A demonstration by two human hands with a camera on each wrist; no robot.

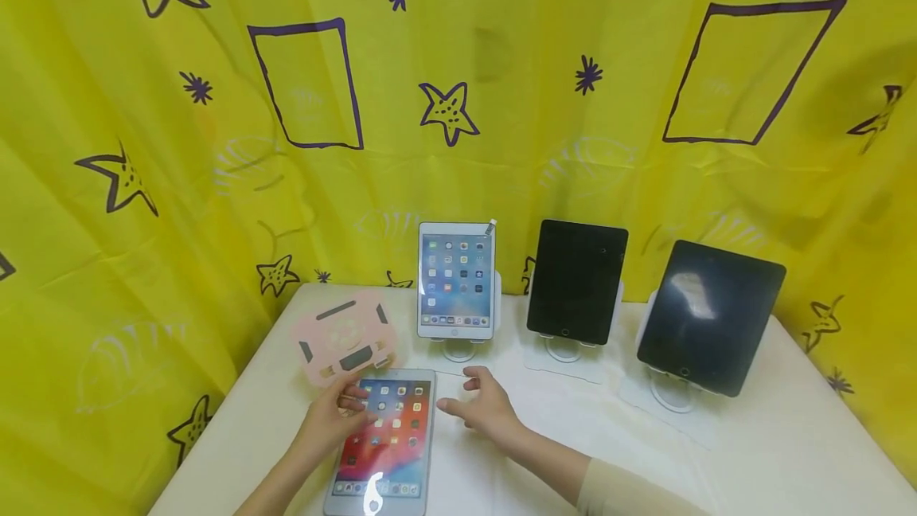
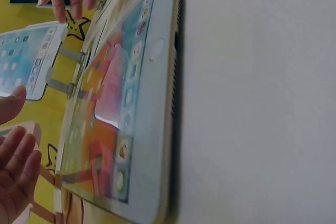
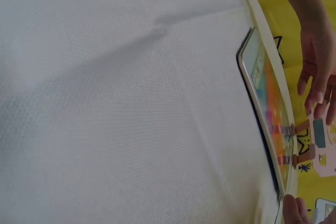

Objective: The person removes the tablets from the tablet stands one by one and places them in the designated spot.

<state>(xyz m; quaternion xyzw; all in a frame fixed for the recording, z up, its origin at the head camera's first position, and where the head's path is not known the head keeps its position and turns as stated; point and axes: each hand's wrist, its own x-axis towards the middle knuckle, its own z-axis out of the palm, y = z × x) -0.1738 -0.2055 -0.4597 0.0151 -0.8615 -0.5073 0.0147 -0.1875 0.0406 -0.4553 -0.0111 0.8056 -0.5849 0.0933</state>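
- Tab (image 1: 390,440) lit, flat on surface (image 1: 258,420)
- L hand (image 1: 335,414) over tab's L side, grip half-wide
- R hand (image 1: 489,406) just R of tab, grip wide
- Case (image 1: 344,333) behind-L of tab; contents can't tell
- Stands (image 1: 497,301) behind-R of tab: 1 w/ lit iPad (image 1: 456,281), 2 w/ dark iPads (image 1: 577,281)

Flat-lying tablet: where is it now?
Head view: the tablet lies bottom, left of centre, nearer than the pink stand, the left hand overlapping its left edge.
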